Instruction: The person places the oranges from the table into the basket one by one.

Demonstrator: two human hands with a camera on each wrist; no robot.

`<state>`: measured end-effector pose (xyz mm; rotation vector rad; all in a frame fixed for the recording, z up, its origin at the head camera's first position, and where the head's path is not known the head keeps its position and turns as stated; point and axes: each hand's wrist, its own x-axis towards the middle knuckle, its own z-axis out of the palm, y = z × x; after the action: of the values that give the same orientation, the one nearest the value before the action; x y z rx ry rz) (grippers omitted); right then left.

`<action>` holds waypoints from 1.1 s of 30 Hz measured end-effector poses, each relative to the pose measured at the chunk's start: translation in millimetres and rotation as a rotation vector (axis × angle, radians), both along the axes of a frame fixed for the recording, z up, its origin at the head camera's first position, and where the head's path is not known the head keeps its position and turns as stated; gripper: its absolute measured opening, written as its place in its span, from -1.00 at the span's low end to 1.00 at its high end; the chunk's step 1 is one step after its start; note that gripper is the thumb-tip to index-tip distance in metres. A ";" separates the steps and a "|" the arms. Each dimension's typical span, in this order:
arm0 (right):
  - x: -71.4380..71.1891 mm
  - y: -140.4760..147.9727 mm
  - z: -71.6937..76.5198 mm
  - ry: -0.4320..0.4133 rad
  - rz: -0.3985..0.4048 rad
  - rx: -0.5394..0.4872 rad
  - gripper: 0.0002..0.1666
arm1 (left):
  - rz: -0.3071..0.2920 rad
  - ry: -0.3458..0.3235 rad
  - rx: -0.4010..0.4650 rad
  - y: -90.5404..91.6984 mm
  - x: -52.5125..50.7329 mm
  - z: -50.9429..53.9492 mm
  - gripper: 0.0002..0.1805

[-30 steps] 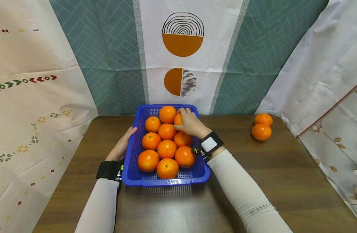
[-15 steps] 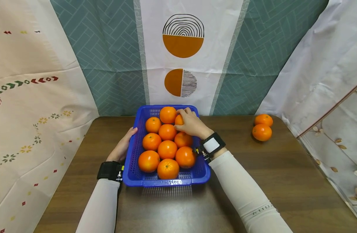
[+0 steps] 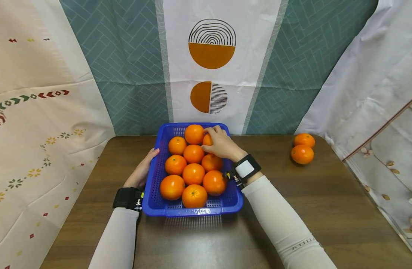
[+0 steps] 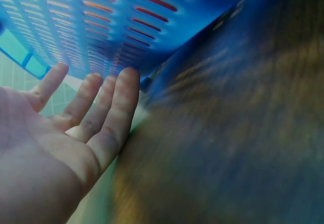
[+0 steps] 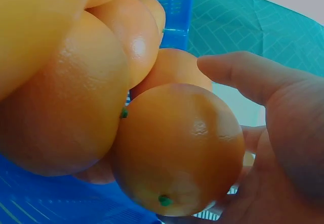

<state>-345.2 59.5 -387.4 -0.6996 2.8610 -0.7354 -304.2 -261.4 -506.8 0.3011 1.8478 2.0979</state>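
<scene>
A blue plastic basket (image 3: 202,212) holds several oranges (image 3: 193,174) on the wooden table. My right hand (image 3: 221,145) reaches into its far right corner and grips an orange (image 3: 207,139), partly hidden by the fingers. In the right wrist view, that orange (image 5: 177,148) has a green stem spot and lies against its neighbours, with the thumb to one side and the other fingers partly behind it. At the basket's left side is my left hand (image 3: 141,171). The left wrist view shows its fingers (image 4: 124,97) nearly straight, against the slotted wall (image 4: 101,21).
Two more oranges (image 3: 302,154) sit together on the table (image 3: 327,201) toward the back right corner. Behind the far edge hangs a green and white patterned cloth (image 3: 209,101). Printed cloths also flank the table on the left and right.
The whole scene sits slightly lower in the head view. Both hands, the basket and the oranges keep the same places relative to each other.
</scene>
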 end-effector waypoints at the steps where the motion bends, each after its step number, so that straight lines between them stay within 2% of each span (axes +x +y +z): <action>1: -0.2 0.2 0.2 0.002 0.002 0.000 -0.30 | 0.000 0.002 0.001 0.1 -0.1 -0.1 -0.34; 20: 2.1 6.5 6.8 0.001 0.023 -0.011 -0.30 | 0.008 -0.023 0.000 2.9 0.6 1.3 -0.34; 27: 1.8 18.8 18.9 -0.008 0.047 -0.101 -0.28 | 0.001 -0.005 -0.003 0.8 0.4 -0.9 -0.35; 33: -0.5 44.4 28.7 0.029 -0.006 -0.149 -0.29 | 0.000 0.001 -0.005 -0.3 1.4 -0.1 -0.34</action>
<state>-345.7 103.9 -358.7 -0.7253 2.8574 -0.9546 -302.8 -261.7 -506.9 0.3014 1.8535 2.0924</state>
